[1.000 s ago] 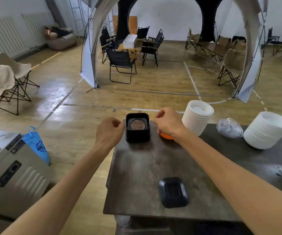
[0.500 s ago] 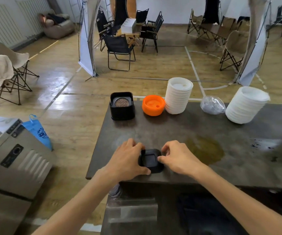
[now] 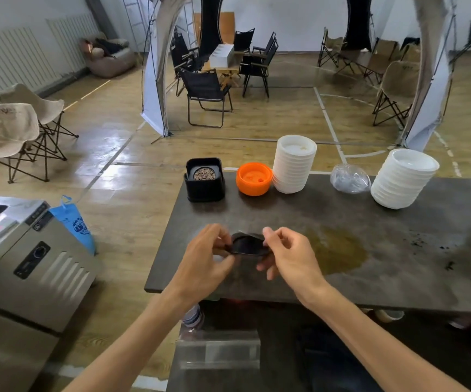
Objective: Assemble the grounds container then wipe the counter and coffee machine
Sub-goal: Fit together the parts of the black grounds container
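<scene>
Dark counter with black container, orange lid, two white bowl stacks, brown spill.

Both forearms are bare to the frame's edge, with no sleeves, watch or rings visible.

A black square grounds container is set upright at the counter's far corner. Its black lid is held tilted above the counter's near edge.
</scene>
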{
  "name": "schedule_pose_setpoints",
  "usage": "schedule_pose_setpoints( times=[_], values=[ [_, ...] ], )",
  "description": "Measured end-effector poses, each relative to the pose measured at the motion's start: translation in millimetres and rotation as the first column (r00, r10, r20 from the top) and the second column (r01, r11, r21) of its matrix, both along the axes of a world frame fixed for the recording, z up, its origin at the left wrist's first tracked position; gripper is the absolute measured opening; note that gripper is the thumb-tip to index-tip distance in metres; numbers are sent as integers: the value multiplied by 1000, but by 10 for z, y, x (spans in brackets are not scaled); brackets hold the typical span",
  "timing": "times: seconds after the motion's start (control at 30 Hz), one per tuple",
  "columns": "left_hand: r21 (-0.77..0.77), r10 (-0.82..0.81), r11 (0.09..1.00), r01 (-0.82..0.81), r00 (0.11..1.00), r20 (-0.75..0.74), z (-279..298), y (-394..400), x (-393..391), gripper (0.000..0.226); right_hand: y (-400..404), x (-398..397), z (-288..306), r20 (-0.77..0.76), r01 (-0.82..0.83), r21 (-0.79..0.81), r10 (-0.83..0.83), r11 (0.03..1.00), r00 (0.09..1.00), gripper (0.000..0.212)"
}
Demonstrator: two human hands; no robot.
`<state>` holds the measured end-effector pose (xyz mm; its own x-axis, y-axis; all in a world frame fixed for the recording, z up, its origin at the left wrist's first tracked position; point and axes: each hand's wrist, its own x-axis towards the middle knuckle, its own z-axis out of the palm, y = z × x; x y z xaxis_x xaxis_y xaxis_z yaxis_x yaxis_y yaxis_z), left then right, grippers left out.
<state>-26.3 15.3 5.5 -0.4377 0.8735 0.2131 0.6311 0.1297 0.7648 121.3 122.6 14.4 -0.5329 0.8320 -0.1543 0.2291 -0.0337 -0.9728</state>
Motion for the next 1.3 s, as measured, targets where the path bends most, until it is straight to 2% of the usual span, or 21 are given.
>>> schedule_pose_setpoints(
  times=[0.13,0.27,0.57,0.67,0.77,0.83,0.9,1.03,1.13,1.2,1.3],
  values=[
    [100,59,990,-97,942,331,52,-61,16,19,-60,-30,-25,-100,45,41,-40,998,994,12],
    [150,93,972,-179,887,452,125,-59,-2,10,-84,-21,9,-116,39,62,-32,997,993,10],
    [125,78,978,-164,856,512,100,22,10,20,-139,-37,79,-111,14,139,1,990,994,16],
    [108,81,982,-157,858,507,90,49,-6,20,-127,-32,105,-113,30,128,-16,991,993,26],
    [88,86,986,-143,878,471,110,71,-44,20,-87,-27,116,-40,-45,105,49,994,998,37],
    [90,64,989,-117,890,452,143,82,-70,24,-44,-51,113,53,-116,133,110,984,993,22],
    [100,52,989,-114,876,480,151,80,-81,27,-8,-99,113,97,-121,147,107,982,990,5],
    [45,151,977,-207,829,538,81,48,-47,26,-13,-218,146,-35,-16,-41,15,999,999,6],
    [15,238,955,-295,797,555,111,58,-87,11,-24,-366,206,-53,-54,-123,48,991,997,10],
    [18,294,937,-348,815,499,195,111,-213,6,52,-525,268,13,-71,-70,73,995,997,12],
    [18,350,914,-406,809,472,361,283,-524,9,299,-875,414,149,-92,126,73,988,986,13]
  ],
)
